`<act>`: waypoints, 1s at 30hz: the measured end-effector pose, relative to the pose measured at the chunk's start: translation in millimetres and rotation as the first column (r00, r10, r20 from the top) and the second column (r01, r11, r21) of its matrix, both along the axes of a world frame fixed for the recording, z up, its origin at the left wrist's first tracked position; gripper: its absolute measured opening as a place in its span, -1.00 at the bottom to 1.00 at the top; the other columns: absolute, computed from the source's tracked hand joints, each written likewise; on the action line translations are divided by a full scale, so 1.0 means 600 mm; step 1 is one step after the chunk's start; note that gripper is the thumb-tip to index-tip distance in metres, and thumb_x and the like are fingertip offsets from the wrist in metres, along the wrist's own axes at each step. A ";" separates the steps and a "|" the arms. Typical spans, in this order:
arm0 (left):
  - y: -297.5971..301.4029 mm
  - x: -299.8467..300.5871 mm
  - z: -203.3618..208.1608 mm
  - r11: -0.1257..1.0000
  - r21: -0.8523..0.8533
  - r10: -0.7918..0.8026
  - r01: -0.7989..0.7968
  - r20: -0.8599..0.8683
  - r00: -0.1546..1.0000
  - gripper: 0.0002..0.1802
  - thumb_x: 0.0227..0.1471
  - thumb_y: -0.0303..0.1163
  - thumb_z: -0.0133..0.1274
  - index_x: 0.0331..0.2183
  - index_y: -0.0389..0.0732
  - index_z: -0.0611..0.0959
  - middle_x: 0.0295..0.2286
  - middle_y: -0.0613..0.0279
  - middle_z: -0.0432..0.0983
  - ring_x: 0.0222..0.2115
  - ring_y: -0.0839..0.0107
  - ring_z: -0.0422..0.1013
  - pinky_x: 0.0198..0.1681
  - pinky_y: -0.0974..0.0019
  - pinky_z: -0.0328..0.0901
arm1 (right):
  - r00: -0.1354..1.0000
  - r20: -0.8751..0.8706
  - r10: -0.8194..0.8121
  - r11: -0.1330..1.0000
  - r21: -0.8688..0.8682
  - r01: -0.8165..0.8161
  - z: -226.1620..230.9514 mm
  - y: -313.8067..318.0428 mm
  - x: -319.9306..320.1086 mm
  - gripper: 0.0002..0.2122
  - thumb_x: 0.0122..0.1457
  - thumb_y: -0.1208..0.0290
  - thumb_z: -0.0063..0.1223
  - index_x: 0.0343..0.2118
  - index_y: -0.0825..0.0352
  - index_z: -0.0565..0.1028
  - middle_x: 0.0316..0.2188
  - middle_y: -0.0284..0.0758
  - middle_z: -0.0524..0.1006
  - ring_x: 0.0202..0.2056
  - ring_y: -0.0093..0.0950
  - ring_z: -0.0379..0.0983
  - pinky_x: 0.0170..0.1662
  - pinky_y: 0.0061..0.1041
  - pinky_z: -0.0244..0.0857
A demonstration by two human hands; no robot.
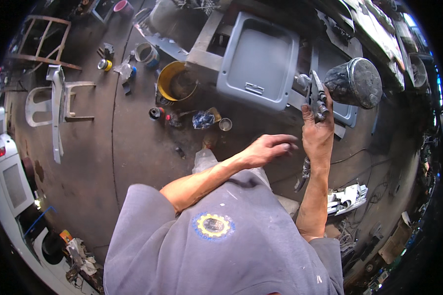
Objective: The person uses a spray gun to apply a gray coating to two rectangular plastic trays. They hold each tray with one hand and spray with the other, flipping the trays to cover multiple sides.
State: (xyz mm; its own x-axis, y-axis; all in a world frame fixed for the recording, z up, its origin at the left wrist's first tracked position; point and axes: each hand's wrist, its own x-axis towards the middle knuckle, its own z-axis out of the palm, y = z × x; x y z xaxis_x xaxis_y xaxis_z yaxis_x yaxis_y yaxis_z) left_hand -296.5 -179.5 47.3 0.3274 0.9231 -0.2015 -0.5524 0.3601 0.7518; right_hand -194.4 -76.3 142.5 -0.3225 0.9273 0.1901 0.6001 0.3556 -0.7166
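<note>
My right hand is closed round the handle of a spray gun, raised in front of me. The gun's dark, paint-stained cup sticks out to the right, and a hose hangs below the hand. My left hand hovers in front of my body, left of the right forearm, its fingers loosely stretched and holding nothing. Beyond both hands lies a grey rectangular panel with a recessed middle and a small slotted piece at its near edge. A second grey panel is partly hidden behind the gun's cup.
A yellow bucket, a white tub and several cans and rags stand on the floor left of the panel. Farther left are a plastic chair and a metal frame. A white vehicle borders the left; a white part lies right.
</note>
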 end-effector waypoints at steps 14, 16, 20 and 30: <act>-0.048 -0.041 0.039 0.997 0.012 -0.072 0.073 0.390 0.918 -0.71 0.21 -0.24 0.01 -0.13 -0.24 0.54 -0.33 0.35 0.50 -0.39 0.50 0.46 -0.32 0.35 0.39 | 0.988 -0.009 -0.157 0.964 -0.218 0.151 0.053 -0.101 -0.116 -0.48 0.17 0.14 0.17 0.14 0.24 0.35 -0.33 -0.38 0.62 -0.70 -0.74 0.09 -0.62 -0.66 0.00; -0.046 -0.051 0.046 0.998 0.006 -0.060 0.062 0.362 0.930 -0.69 0.20 -0.23 0.03 -0.12 -0.24 0.54 -0.33 0.34 0.50 -0.40 0.51 0.46 -0.32 0.35 0.38 | 0.990 0.044 -0.136 0.977 -0.160 0.142 0.041 -0.097 -0.109 -0.49 0.17 0.14 0.17 0.13 0.25 0.36 -0.30 -0.35 0.62 -0.67 -0.71 0.16 -0.58 -0.64 0.06; -0.033 -0.047 0.043 0.999 -0.026 -0.011 0.019 0.269 0.963 -0.68 0.18 -0.25 0.05 -0.11 -0.23 0.55 -0.33 0.36 0.50 -0.39 0.54 0.43 -0.31 0.35 0.37 | 0.990 0.096 -0.101 0.982 -0.152 0.115 0.045 -0.086 -0.113 -0.47 0.17 0.19 0.15 0.17 0.20 0.31 -0.05 -0.22 0.52 -0.16 -0.42 0.39 -0.16 -0.42 0.28; 0.046 -0.075 0.032 0.999 -0.033 -0.028 0.037 0.224 0.974 -0.68 0.20 -0.19 0.03 -0.14 -0.23 0.57 -0.42 0.43 0.47 -0.42 0.64 0.37 -0.30 0.42 0.36 | 0.983 0.001 -0.185 0.981 -0.066 0.184 0.039 -0.014 -0.140 -0.45 0.16 0.12 0.11 0.21 0.08 0.26 0.04 -0.19 0.48 0.05 -0.17 0.42 0.00 -0.28 0.37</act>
